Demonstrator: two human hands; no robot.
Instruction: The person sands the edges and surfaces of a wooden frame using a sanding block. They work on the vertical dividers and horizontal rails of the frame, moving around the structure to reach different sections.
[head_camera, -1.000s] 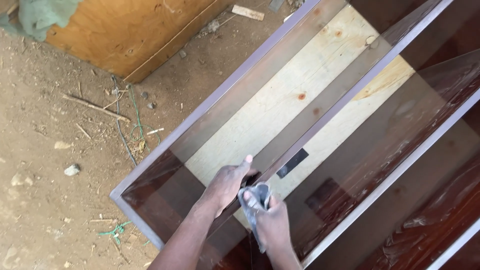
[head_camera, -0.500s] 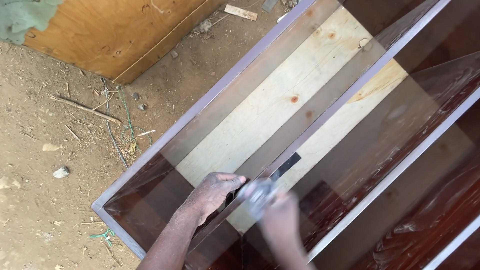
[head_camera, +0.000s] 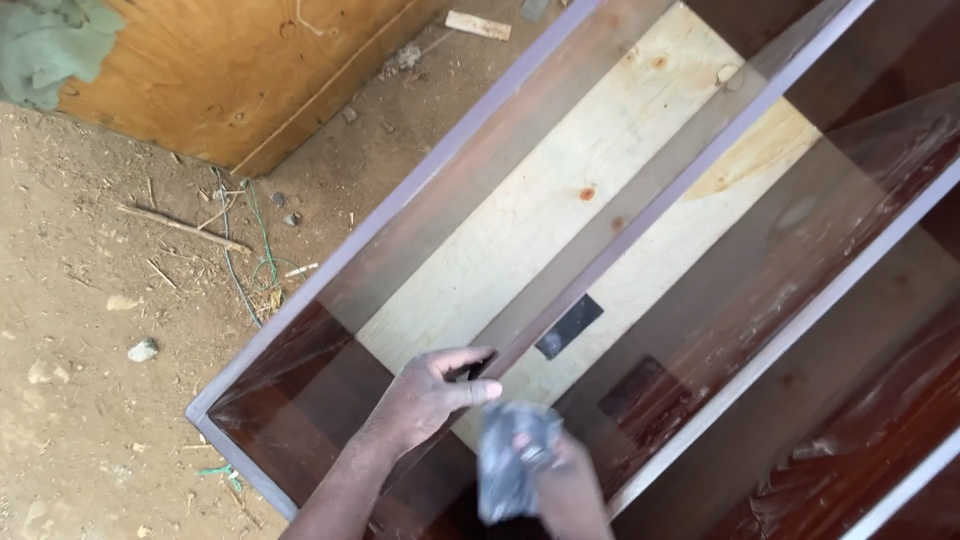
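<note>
A wooden cabinet (head_camera: 700, 300) lies on its back on bare dirt ground (head_camera: 90, 330), open face up, its edges trimmed in pale grey-violet and its inner walls a glossy dark red-brown that catches the daylight. The back panel (head_camera: 560, 220) is raw pale plywood with small knots, and a slim divider (head_camera: 650, 210) runs diagonally across it, splitting the near compartment in two. A small dark rectangular patch (head_camera: 570, 326) sits on the plywood just beside the divider. The left hand (head_camera: 425, 395) rests at the divider's lower end, fingers curled over it and thumb stretched toward the other hand, its grip loosely closed on the edge. The right hand (head_camera: 560, 480) sits just beside it, lower in the frame, its grip closed on a crumpled grey cloth (head_camera: 510, 455) bunched against the cabinet's inner wall; the hand is blurred. Outside the cabinet, the ground is strewn with twigs, pebbles, scraps of green cord (head_camera: 262, 245) and a light stone (head_camera: 143, 349). A sheet of orange-brown plywood (head_camera: 240, 70) lies at the top left, with a greenish rag (head_camera: 45, 50) on its corner.
</note>
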